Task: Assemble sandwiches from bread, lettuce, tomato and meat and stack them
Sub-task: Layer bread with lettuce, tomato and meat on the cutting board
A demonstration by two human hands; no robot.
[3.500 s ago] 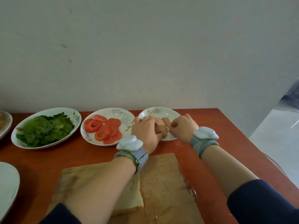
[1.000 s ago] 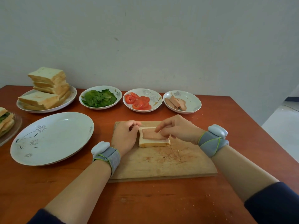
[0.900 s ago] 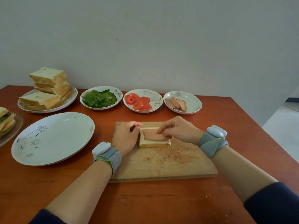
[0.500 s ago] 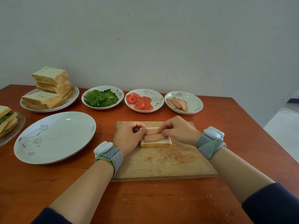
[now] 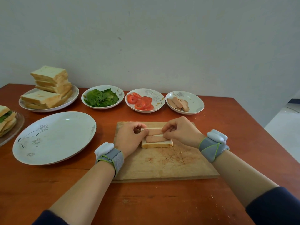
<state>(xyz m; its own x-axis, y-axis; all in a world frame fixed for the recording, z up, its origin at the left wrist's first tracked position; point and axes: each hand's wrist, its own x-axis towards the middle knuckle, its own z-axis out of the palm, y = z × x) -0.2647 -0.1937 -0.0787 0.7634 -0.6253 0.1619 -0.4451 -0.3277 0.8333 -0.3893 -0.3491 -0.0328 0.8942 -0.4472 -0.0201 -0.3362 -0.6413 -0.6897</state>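
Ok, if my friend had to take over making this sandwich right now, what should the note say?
Hands: left hand and right hand each pinch an end of the far meat strip, on the bread slice on the cutting board.
Done: near meat strip lies flat on the slice; finished sandwiches sit at the far left.
To do: settle this strip, add lettuce, tomato, a top slice from the bread stack, then stack it.

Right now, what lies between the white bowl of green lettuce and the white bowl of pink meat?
A white bowl of red tomato slices, head view.
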